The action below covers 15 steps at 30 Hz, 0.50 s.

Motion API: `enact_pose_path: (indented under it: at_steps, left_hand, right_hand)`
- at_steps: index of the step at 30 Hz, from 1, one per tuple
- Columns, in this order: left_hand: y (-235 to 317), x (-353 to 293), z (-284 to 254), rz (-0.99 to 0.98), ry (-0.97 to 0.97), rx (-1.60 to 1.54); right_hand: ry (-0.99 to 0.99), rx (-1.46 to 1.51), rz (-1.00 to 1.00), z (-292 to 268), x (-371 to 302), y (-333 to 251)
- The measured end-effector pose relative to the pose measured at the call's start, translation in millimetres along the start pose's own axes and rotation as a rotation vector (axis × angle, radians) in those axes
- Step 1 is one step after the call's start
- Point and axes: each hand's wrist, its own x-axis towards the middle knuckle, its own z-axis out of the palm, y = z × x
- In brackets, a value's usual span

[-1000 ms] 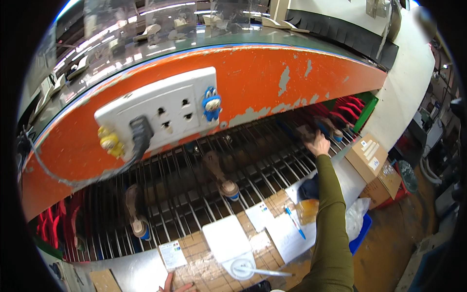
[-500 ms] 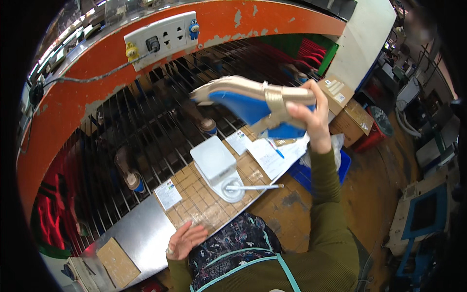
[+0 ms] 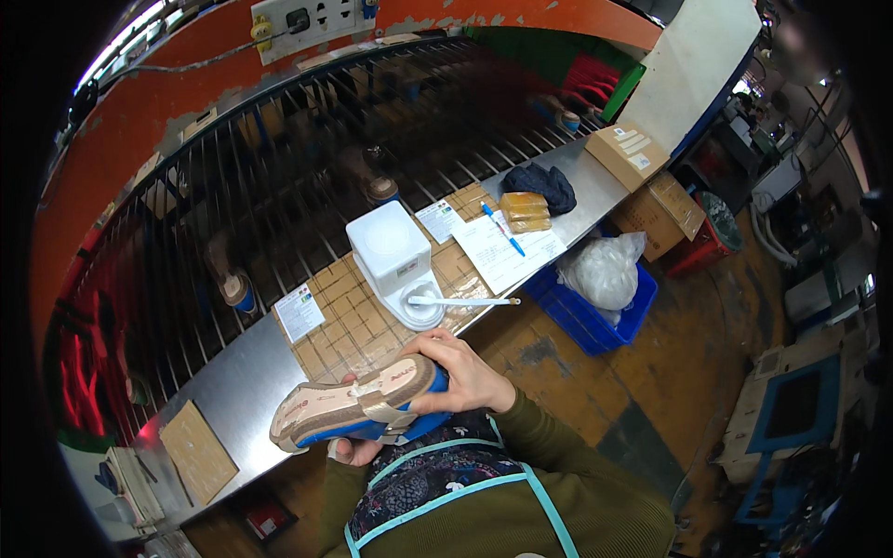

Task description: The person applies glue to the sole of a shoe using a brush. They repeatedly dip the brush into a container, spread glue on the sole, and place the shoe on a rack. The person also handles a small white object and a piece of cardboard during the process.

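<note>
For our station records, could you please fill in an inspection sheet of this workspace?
Surface: metal bench, partly covered by a brown sheet.
Job's things: one sandal with a blue part, held near the bench's front edge.
Clutter: white container, papers, blue pen, amber block, dark cloth.
Hands: right hand grips the sandal's heel end; left hand holds it from below, partly hidden.
Cables: grey cable plugged into a white socket panel; damage cannot be judged.
Surroundings: blue crate holding a whitish plastic bag, on a stained floor.
</note>
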Motion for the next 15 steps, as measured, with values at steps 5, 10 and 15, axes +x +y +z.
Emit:
enact_pose_path:
  at_steps: [5, 10, 15]
  left_hand:
    - [15.3, -11.2, -1.4, 0.255, 0.087, 0.213]
    - [73.5, 24.3, 64.5, 0.866, -0.236, 0.673]
    - [124.8, 8.6, 64.1, 1.242, -0.057, 1.770]
  right_hand:
    - [0.194, -0.572, 0.102, -7.3, -5.2, 44.0]
    - [0.228, -0.990, 0.286, -13.6, -10.1, 76.9]
    - [0.217, -0.980, 0.274, -15.6, -14.7, 84.0]
